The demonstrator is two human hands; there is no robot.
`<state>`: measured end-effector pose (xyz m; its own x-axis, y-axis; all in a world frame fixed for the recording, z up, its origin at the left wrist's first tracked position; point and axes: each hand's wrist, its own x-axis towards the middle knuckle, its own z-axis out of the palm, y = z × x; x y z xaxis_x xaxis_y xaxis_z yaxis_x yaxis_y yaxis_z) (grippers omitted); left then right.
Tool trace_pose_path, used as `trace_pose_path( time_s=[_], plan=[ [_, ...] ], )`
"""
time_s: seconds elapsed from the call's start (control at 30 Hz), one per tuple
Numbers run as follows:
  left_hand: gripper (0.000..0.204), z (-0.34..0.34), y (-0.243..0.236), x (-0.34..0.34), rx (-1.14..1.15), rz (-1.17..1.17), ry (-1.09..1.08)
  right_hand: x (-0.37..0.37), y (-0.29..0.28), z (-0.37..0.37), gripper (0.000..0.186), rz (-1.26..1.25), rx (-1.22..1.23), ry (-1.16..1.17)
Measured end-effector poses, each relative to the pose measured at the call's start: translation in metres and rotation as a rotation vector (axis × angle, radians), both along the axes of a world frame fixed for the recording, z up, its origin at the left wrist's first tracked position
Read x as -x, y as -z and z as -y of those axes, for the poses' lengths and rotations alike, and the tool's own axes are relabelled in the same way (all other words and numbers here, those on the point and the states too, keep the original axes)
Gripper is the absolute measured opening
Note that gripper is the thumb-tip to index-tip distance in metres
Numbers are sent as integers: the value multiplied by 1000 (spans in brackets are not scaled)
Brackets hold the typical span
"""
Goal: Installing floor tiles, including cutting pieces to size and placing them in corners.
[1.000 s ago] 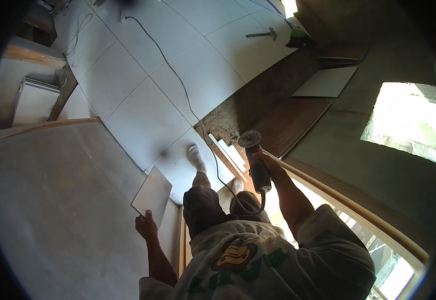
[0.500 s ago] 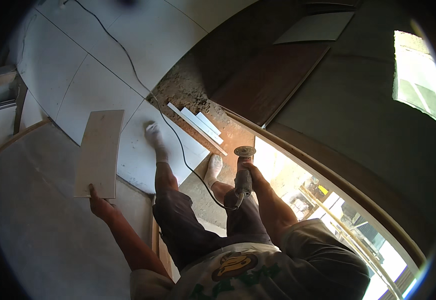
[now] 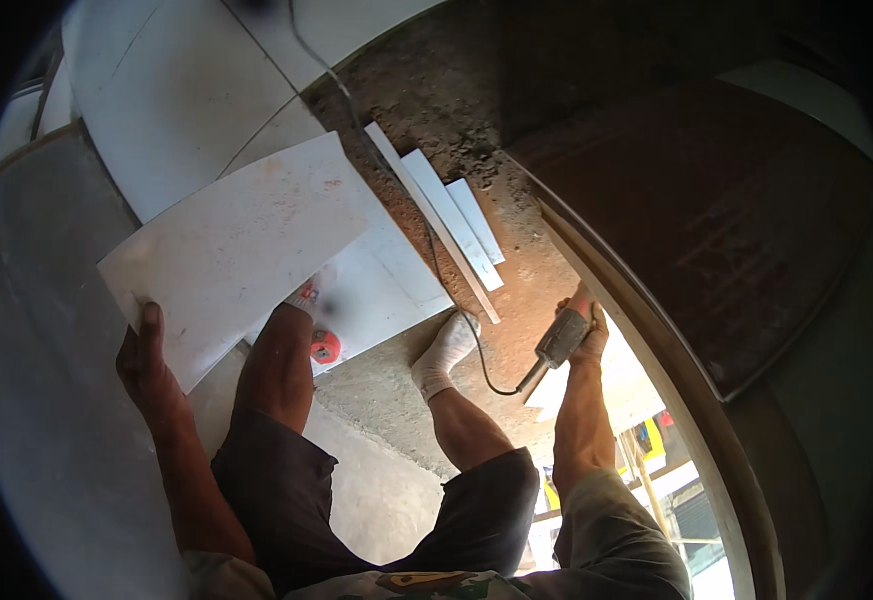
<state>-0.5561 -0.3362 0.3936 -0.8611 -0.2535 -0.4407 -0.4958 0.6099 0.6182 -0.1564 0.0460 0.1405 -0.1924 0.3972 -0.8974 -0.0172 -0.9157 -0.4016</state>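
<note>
My left hand (image 3: 151,360) grips a pale rectangular tile (image 3: 226,225) by its near edge, thumb on top, above the white tiled floor. Off to my right, my right hand (image 3: 586,335) is closed round a power grinder (image 3: 562,338), its dark cord trailing across the floor; the disc end is hidden by a wooden frame (image 3: 656,370). A red tape measure (image 3: 325,347) lies near my left shin, partly on the white floor tile (image 3: 406,290). Several white cut strips (image 3: 451,225) lie side by side on bare dirt between my hands.
My socked feet (image 3: 451,340) stand on the floor, one on grey concrete. A dark brown board (image 3: 696,200) leans at the right beside the frame, above a bright opening with clutter below. A grey wall surface (image 3: 46,330) fills the left side; white floor tiles (image 3: 156,100) extend at the top left.
The view has moved lower and closer to the floor. The tile in my left hand has swung up and toward the middle; the grinder has moved right, against the frame. The tape measure has come into view.
</note>
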Motion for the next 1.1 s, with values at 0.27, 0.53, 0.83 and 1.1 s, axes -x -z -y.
trace_pose_path(
  time_s=[0.27, 0.53, 0.83, 1.1],
  plan=[
    [56, 2, 0, 8, 24, 9, 104, 12, 60, -18, 55, -243, -137, -46],
    [53, 18, 5, 9, 48, -76, 305, 15, 81, -17, 55, -285, -136, 4],
    [56, 9, 6, 11, -106, 46, 14, -12, 93, -14, 67, 250, -610, -324],
    [54, 9, 12, 11, -127, 69, -21, -7, 86, -8, 62, 435, -606, -329]
  ],
)
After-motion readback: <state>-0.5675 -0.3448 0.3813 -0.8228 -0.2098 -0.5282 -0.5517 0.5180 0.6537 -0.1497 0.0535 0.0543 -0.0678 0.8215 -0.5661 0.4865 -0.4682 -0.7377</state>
